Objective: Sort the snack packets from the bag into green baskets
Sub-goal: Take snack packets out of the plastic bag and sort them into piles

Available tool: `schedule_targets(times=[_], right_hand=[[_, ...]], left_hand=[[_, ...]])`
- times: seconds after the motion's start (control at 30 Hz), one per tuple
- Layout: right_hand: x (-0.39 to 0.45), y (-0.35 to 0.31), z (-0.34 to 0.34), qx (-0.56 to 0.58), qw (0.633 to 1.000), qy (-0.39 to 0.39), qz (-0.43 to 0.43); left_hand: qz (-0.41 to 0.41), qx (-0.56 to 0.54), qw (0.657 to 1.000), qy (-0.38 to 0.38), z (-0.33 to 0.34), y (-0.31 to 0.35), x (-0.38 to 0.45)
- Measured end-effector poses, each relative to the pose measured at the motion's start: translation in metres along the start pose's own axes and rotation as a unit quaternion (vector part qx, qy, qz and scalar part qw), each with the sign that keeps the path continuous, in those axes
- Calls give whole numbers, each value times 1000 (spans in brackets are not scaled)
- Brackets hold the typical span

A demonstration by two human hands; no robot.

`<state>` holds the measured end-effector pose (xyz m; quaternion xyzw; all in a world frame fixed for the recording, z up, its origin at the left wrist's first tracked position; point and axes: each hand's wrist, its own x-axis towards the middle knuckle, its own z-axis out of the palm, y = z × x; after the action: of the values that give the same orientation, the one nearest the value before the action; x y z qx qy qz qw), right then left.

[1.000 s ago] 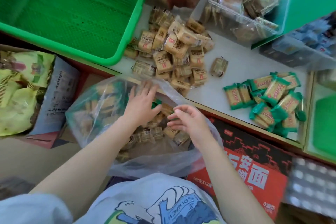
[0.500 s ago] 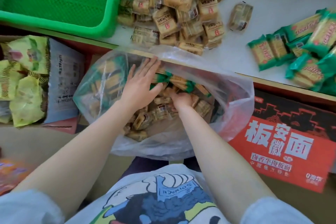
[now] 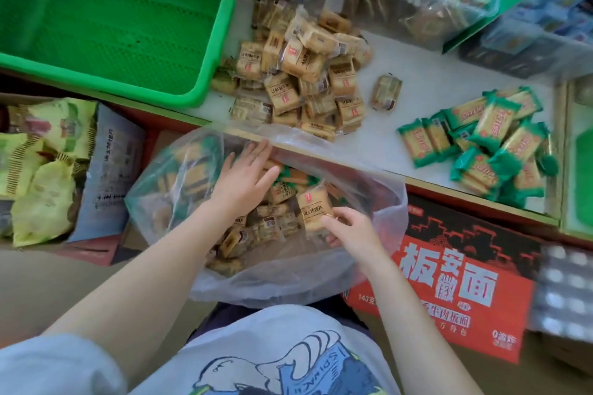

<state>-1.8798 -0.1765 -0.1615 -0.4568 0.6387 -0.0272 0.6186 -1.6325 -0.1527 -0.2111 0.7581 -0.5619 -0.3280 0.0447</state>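
Since half a second earlier, right hand (image 3: 348, 231) has risen from among the packets, now pinching a tan packet (image 3: 313, 206) at the mouth of the clear bag (image 3: 378, 202); left hand (image 3: 245, 178) lies flat, fingers spread, on the contents. Sorted tan pile (image 3: 301, 80) and green-wrapped pile (image 3: 487, 151) lie on the counter; green basket (image 3: 106, 19) stands beside. Risk: the light pinch may drop the slick wrapper. Legible writing: "板安徽面" on the red carton (image 3: 449, 279); packet print is unreadable.
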Motion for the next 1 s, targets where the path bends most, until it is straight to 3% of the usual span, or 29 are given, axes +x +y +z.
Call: schedule_targets(times=[0.07, 0.2, 0.3, 0.43, 0.67, 0.77, 0.9, 1.0], right_hand=[[-5, -25, -16, 1, 998, 25, -55], [12, -84, -21, 172, 979, 61, -87], [39, -138, -12, 212, 965, 97, -119], [72, -191, 2, 261, 947, 86, -168], [72, -178, -3, 355, 921, 31, -157], [81, -191, -8, 326, 934, 42, -143], [86, -194, -18, 126, 983, 101, -83], [87, -176, -24, 62, 975, 175, -122]], left_hand=[[-4, 5, 1000, -4, -1, 1, 0], [-13, 15, 1000, -15, -6, 6, 0], [-16, 33, 999, -19, -9, 11, 0], [-34, 27, 999, -8, -7, 18, 0], [-35, 36, 999, -12, -4, 16, 0], [-34, 38, 999, -14, -3, 15, 1], [-40, 39, 998, -15, -4, 18, 0], [-38, 40, 998, -12, -4, 21, -1]])
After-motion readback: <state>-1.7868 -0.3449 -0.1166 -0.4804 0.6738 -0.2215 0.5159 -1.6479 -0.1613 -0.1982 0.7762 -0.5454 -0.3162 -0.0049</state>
